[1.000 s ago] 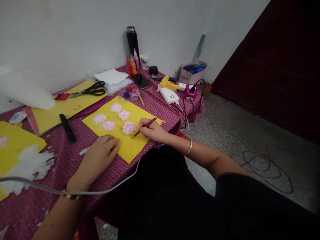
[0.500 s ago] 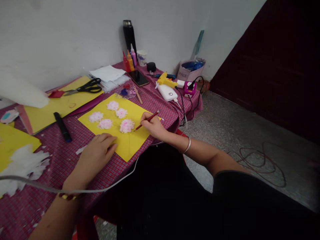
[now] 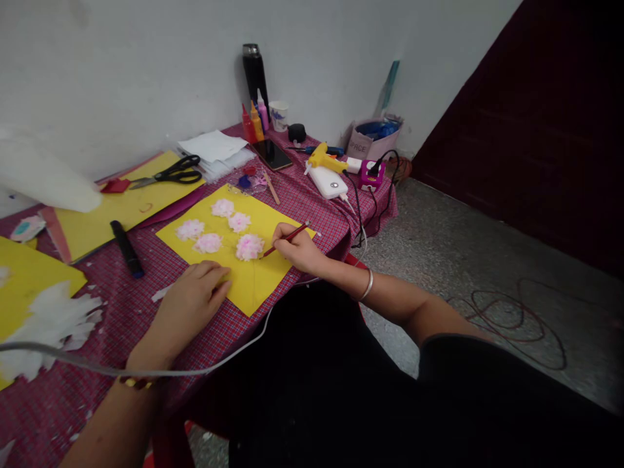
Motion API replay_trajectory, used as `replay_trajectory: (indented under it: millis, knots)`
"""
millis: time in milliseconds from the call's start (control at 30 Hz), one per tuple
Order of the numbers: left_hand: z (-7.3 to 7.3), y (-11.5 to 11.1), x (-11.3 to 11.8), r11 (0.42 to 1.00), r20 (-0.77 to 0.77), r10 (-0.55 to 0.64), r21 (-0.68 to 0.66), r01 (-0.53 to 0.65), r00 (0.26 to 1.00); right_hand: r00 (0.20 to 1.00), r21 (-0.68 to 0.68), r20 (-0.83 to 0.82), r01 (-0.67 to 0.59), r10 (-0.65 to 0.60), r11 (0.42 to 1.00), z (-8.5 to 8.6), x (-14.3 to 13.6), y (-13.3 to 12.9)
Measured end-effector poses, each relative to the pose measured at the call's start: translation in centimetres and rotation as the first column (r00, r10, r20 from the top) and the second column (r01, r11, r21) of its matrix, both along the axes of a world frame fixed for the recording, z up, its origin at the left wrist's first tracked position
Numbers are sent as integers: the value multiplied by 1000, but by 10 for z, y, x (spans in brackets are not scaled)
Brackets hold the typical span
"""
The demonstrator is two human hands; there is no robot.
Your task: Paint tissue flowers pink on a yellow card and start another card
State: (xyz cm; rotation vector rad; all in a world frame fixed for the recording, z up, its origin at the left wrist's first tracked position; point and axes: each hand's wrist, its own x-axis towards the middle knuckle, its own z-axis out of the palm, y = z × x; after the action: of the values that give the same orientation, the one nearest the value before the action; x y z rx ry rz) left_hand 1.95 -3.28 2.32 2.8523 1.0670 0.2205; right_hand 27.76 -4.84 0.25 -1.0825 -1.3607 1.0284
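Observation:
A yellow sheet lies on the checked tablecloth with several pink-white paper flowers on it, among them the flower nearest my right hand. My right hand is closed around a dark red pencil, its tip at the sheet beside that flower. My left hand rests flat across the sheet's lower left edge, fingers spread a little and holding nothing. Faint lines run down the sheet below the flowers.
Black scissors lie on stacked coloured paper at the back left, near a black marker. A yellow glue gun rests on a white power bank. A white cable crosses over my left wrist.
The whole view has shifted slightly, so things appear a little further right and down. The pencil stays in my right hand near the same flower; my left hand remains on the sheet.

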Motion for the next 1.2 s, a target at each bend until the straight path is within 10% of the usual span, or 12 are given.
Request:
replay_trajectory:
  millis: [1200]
  knots:
    - [-2, -1, 2, 999, -9, 29, -22, -29, 1000, 994, -76, 31, -104, 107, 992, 2, -3, -10]
